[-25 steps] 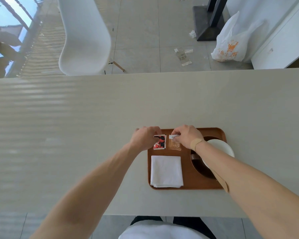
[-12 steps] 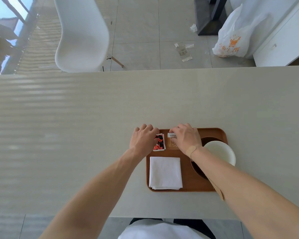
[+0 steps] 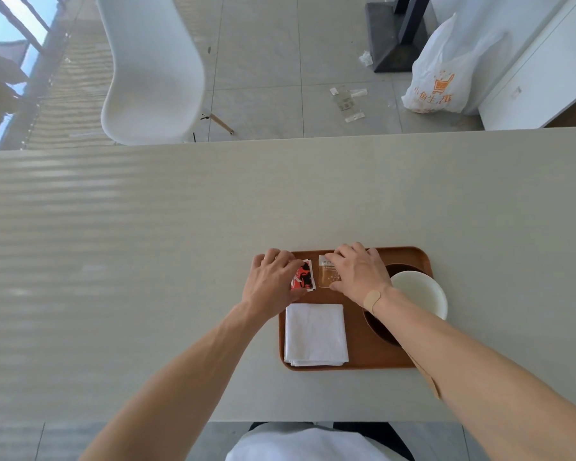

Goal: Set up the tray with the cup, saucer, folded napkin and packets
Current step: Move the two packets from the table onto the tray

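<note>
The left hand (image 3: 273,281) pinches the red packet (image 3: 304,276) and the right hand (image 3: 358,274) pinches the clear packet (image 3: 326,276), likely to line them up side by side. Both packets lie at 12 o'clock on the tray (image 3: 356,354). The napkin (image 3: 316,332) sits at 7 o'clock, the cup (image 3: 418,292) on its saucer (image 3: 378,327) at 3. The packets sit near the far rim, with little room to slide. The table (image 3: 147,244) is open all around.

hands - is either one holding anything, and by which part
The left hand pinches the red packet at its left edge; the right hand pinches the clear packet along its right side.
</note>
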The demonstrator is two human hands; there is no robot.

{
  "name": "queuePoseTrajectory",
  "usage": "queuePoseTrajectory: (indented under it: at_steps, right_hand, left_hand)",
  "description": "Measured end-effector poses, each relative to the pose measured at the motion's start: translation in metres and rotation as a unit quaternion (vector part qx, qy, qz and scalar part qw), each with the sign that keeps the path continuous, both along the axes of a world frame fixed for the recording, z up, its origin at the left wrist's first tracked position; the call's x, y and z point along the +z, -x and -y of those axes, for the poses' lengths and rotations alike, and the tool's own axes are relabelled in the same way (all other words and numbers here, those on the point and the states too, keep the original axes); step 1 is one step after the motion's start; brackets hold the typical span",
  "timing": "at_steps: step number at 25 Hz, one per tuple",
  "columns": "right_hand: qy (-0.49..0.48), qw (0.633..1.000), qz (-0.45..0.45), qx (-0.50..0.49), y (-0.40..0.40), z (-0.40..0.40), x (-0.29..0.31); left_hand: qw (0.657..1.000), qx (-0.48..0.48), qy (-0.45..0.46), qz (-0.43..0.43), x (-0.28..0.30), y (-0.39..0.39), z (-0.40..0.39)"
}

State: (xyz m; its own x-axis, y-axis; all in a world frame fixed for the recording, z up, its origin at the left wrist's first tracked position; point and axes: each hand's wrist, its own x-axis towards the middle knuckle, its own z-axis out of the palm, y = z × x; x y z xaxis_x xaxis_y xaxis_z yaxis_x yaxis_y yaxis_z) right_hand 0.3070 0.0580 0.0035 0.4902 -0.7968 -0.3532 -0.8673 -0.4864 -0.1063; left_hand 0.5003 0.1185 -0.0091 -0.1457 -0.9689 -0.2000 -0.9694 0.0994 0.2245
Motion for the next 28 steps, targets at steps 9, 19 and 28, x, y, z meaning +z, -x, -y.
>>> queuePoseTrajectory:
  at_steps: [9,19,28]
  right_hand:
    - [-0.028,0.999,0.016,-0.022,-0.004,-0.005,-0.002]
    - [-0.023,0.999,0.024,-0.033,-0.005,-0.011,-0.003]
    - [-0.018,0.999,0.011,-0.030,-0.009,-0.016,-0.006]
  left_hand:
    - [1.000,0.008,-0.028,-0.001,-0.003,-0.001,0.004]
    - [1.000,0.009,-0.025,-0.010,-0.003,-0.001,0.001]
    - [1.000,0.007,-0.027,-0.009,-0.005,-0.002,0.000]
